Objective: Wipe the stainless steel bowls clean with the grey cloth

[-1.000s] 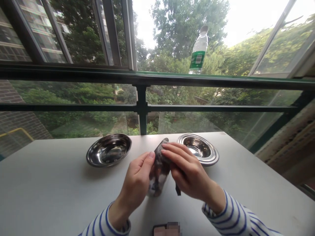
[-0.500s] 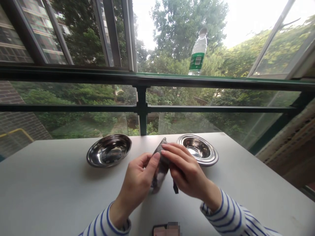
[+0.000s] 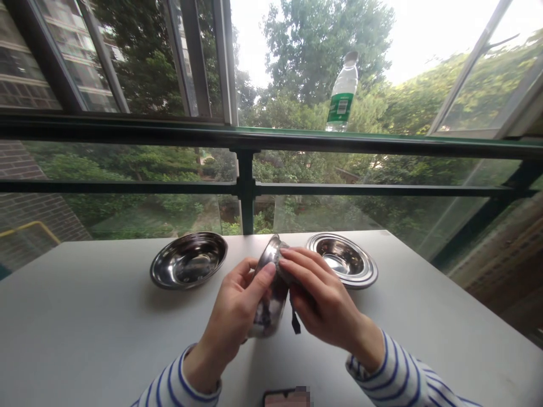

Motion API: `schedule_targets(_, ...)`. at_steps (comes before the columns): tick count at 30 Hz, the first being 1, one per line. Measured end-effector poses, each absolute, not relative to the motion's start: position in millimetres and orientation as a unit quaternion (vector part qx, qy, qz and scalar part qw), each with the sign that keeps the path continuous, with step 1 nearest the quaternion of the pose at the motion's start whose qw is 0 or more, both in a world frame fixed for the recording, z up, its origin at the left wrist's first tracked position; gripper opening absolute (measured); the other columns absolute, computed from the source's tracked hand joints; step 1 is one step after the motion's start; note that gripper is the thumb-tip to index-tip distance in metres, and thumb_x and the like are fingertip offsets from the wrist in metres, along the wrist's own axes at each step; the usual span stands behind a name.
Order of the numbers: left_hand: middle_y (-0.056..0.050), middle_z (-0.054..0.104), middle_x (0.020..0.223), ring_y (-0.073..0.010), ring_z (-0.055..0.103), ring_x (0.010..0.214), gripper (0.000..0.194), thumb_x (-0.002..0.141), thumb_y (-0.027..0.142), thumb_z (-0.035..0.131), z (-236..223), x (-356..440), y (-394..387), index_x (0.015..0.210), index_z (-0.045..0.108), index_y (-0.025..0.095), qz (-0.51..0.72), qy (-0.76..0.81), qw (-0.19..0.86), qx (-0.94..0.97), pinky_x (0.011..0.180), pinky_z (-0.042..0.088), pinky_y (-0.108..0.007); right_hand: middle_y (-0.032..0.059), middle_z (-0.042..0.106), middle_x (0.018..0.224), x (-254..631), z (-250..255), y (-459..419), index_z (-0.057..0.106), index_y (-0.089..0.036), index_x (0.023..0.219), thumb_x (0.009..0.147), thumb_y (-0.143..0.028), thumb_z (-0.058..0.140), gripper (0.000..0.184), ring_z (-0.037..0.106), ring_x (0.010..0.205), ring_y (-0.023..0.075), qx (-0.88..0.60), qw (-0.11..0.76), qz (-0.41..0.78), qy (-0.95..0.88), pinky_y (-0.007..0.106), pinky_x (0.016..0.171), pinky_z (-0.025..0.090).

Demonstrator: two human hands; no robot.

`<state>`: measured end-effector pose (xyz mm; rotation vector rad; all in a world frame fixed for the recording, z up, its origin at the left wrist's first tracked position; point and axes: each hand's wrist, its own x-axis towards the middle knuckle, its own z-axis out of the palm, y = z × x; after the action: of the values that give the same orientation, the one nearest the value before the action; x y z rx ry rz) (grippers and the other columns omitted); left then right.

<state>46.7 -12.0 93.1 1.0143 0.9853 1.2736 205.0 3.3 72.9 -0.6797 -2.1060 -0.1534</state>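
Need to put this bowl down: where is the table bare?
Bare table left of the left bowl, and right of the right bowl. Crowded mid-table, where both hands hold the bowl.

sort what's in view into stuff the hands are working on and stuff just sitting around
In hand:
- left hand holding a tilted steel bowl
- right hand pressing a grey cloth on it

Lying about:
- left bowl
- right bowl
- water bottle on the rail
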Motion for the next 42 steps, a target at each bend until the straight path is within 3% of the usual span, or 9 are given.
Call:
schedule_targets(6,0.003,0.058,0.063,-0.008,0.052,0.051,0.029,0.073,0.036,0.064,93,43,-7,0.096,0.061,0.019,0.537,0.36,0.644,0.409,0.05,0.044,-0.018,0.0143,0.055,0.124,203,72,-1,0.042,-0.014,0.128,0.079,-0.015,0.047,0.049,0.045,0.12,0.0281,-0.235,0.427,-0.123,-0.865,0.049,0.094,0.045)
schedule_targets(13,0.0,0.063,0.067,-0.0098,0.057,0.059,0.017,0.073,0.029,0.063,93,38,-5,0.084,0.065,0.017,0.538,0.383,0.624,0.418,0.055,0.045,-0.017,0.0167,0.055,0.122,204,72,-1,0.045,-0.01,0.121,0.074,-0.015,0.053,0.048,0.045,0.12,0.0292,-0.214,0.425,-0.121,-0.871,0.047,0.095,0.044)
schedule_targets(17,0.0,0.062,0.059,-0.0095,0.053,0.051,0.018,0.071,0.023,0.061,95,38,-9,0.085,0.067,0.015,0.528,0.423,0.572,0.464,0.047,0.041,-0.017,0.0155,0.054,0.123,205,68,3,0.046,-0.013,0.121,0.074,-0.012,0.052,0.047,0.045,0.119,0.0278,-0.225,0.431,-0.107,-0.867,0.047,0.094,0.044)
schedule_targets(23,0.0,0.06,0.055,-0.0095,0.051,0.049,0.021,0.072,0.033,0.065,91,39,-8,0.081,0.067,0.015,0.517,0.453,0.493,0.533,0.046,0.04,-0.018,0.0126,0.057,0.118,204,71,4,0.05,-0.017,0.115,0.08,-0.01,0.047,0.036,0.051,0.112,0.0235,-0.318,0.477,-0.012,-0.819,0.044,0.094,0.045)
schedule_targets(29,0.0,0.059,0.057,-0.0101,0.051,0.052,0.023,0.076,0.036,0.061,92,38,-9,0.079,0.068,0.014,0.518,0.446,0.465,0.564,0.048,0.041,-0.019,0.0114,0.056,0.122,205,72,3,0.051,-0.017,0.118,0.077,-0.01,0.05,0.042,0.047,0.118,0.0253,-0.267,0.462,-0.013,-0.846,0.045,0.098,0.041)
schedule_targets(35,-0.001,0.061,0.058,-0.0105,0.053,0.054,0.025,0.079,0.037,0.057,93,37,-12,0.076,0.067,0.014,0.503,0.436,0.459,0.588,0.051,0.041,-0.019,0.0091,0.062,0.112,213,66,17,0.055,-0.019,0.113,0.085,-0.017,0.044,0.03,0.057,0.105,0.0218,-0.41,0.506,0.081,-0.755,0.04,0.09,0.048)
schedule_targets(42,-0.001,0.06,0.059,-0.0104,0.053,0.055,0.023,0.079,0.036,0.057,92,36,-10,0.075,0.065,0.014,0.51,0.432,0.457,0.587,0.051,0.042,-0.019,0.0101,0.055,0.123,207,72,4,0.052,-0.018,0.119,0.08,-0.01,0.048,0.04,0.046,0.118,0.0241,-0.284,0.48,0.006,-0.83,0.044,0.099,0.04)
